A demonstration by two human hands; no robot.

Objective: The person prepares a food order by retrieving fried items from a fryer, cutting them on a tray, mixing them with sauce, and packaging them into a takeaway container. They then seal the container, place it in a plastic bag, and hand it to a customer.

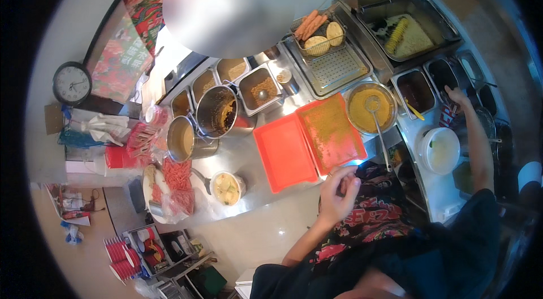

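Observation:
My left hand (339, 193) is near my apron, just below the front edge of a red tray (335, 137) dusted with yellow-brown crumbs. Its fingers are loosely curled, thumb apart, and it seems to hold nothing. A plain red tray (286, 152) adjoins it on the left. My right arm reaches out to the right, and my right hand (458, 97) is at the near rim of a dark metal container (441, 72); whether its fingers grip something cannot be made out. A round pan of yellow powder (369, 108) with a strainer ladle (373, 106) lies between my hands.
A fryer (409, 27) stands at the upper right beside a wire basket (318, 40) with sausages and round pieces. Steel pots (216, 112) and a filled tub (228, 188) stand left on the counter. A white bucket (439, 150) is near my right forearm.

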